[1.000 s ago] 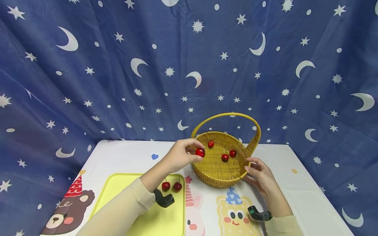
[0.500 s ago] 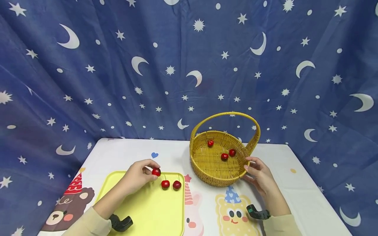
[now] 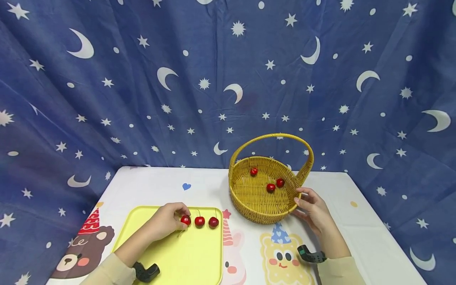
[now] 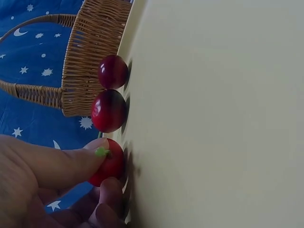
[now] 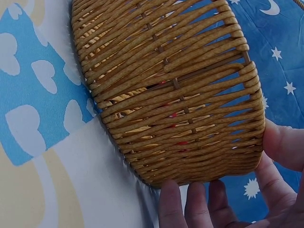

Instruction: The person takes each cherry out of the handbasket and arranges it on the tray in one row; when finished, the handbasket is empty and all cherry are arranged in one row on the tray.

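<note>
My left hand (image 3: 170, 220) pinches a red cherry (image 3: 185, 220) between thumb and fingers, low over the back of the yellow tray (image 3: 192, 261). In the left wrist view that cherry (image 4: 110, 164) shows a green stem end by the thumb. Two more cherries stand in a row to its right on the tray, a bright red one (image 3: 199, 222) and a darker one (image 3: 213, 222). My right hand (image 3: 313, 209) grips the right rim of the wicker basket (image 3: 261, 217), thumb on the rim and fingers against the outer wall. Three cherries lie inside, one cherry (image 3: 270, 188) near the middle.
The basket's tall arched handle (image 3: 272, 135) rises over its opening. A white tablecloth (image 3: 210, 184) with cartoon prints covers the table. Behind it hangs a blue curtain (image 3: 199, 99) with moons and stars.
My left hand has carried the cherry from the basket's left rim leftward and down to the tray, beside the two cherries there. My right hand has stayed on the basket rim.
</note>
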`<state>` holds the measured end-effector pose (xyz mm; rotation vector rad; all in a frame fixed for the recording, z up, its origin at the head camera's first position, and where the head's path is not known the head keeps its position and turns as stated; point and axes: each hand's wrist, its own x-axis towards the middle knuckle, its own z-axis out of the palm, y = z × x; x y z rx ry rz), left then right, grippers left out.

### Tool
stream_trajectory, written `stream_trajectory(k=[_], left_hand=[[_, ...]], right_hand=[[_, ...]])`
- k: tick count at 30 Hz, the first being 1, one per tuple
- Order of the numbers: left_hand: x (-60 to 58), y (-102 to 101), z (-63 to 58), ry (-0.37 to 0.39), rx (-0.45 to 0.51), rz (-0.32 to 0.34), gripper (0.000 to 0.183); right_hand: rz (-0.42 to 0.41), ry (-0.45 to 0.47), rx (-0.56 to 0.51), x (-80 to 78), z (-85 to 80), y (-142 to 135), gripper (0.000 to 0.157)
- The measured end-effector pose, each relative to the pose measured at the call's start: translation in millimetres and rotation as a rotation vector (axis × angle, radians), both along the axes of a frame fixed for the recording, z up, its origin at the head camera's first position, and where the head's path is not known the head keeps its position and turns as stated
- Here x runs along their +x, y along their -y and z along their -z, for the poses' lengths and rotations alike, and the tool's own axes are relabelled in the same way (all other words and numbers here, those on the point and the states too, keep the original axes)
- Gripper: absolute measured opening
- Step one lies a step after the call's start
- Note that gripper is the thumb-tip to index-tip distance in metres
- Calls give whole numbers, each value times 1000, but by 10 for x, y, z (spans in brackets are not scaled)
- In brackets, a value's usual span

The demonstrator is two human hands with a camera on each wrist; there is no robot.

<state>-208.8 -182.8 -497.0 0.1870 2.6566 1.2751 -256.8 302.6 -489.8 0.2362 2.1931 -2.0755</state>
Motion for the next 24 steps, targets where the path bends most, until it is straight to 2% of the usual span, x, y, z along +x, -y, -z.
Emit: stream_trajectory(k=[19, 24], left_hand=[[16, 39, -32, -4, -31, 10, 32], [12, 57, -75, -5, 3, -1, 37]], right_hand=[[10, 13, 16, -7, -4, 12, 37], [4, 15, 5, 0, -12, 13, 36]])
